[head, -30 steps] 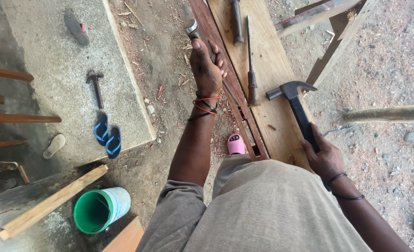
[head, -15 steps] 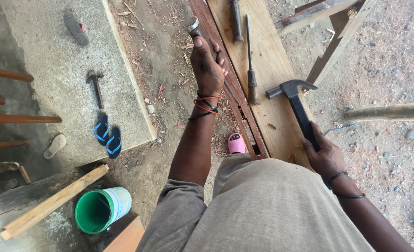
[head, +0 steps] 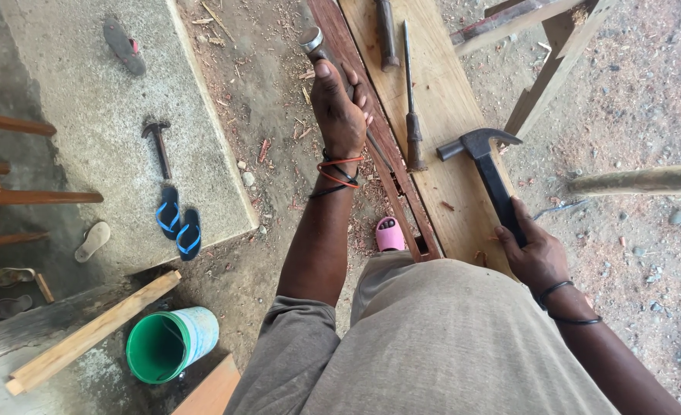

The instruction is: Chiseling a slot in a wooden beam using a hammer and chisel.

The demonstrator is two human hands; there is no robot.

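Observation:
My left hand (head: pixel 340 111) is wrapped around a chisel (head: pixel 313 42) whose metal-capped handle end sticks out above my thumb; the blade points down at a dark reddish wooden strip (head: pixel 371 115) with a slot cut in it. My right hand (head: pixel 536 250) grips the handle of a black claw hammer (head: pixel 482 154), its head lying over the pale plank (head: pixel 448 100). Red and black cords circle my left wrist, black bands my right. I sit on the plank, my grey-clad legs filling the bottom.
A second chisel (head: pixel 411 115) and a dark tool handle (head: pixel 386 31) lie on the plank. A pink slipper (head: pixel 390 233) is below it. Left: another hammer (head: pixel 158 146), blue sandals (head: pixel 179 223), green bucket (head: pixel 167 346), timber offcut (head: pixel 87 334). Right: wooden trestle (head: pixel 555 46), gravel.
My left hand has shifted the chisel slightly along the dark strip. The right hand and hammer have barely moved.

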